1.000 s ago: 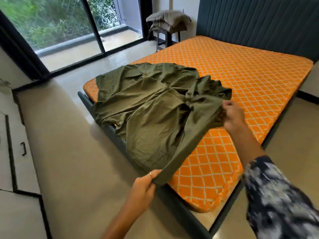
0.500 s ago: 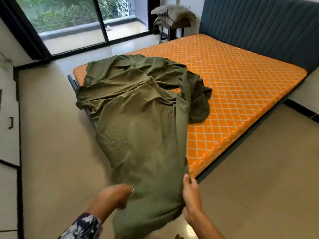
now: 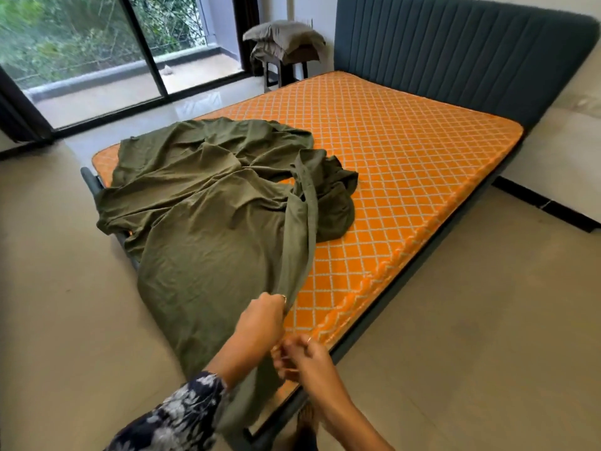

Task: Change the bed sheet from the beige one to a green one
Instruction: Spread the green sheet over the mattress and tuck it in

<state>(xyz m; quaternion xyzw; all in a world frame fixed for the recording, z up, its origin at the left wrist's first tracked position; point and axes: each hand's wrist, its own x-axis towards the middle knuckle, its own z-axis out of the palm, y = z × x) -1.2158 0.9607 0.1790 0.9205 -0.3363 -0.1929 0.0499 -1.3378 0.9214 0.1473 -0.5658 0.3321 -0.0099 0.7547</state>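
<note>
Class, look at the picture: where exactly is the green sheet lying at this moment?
In the head view, the green sheet lies bunched over the near-left part of the orange mattress, spilling over its foot edge toward the floor, with both hands gripping its near end.

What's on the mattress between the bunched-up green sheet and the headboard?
Nothing: in the head view, the stretch of orange mattress from the green sheet to the headboard is bare quilted surface.

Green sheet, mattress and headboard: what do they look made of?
Green sheet: thin matte woven cloth, maybe cotton; it creases and drapes softly. Mattress: orange quilted fabric cover with pale diamond stitching. Headboard: padded teal upholstery with vertical channels, probably fabric.
</note>
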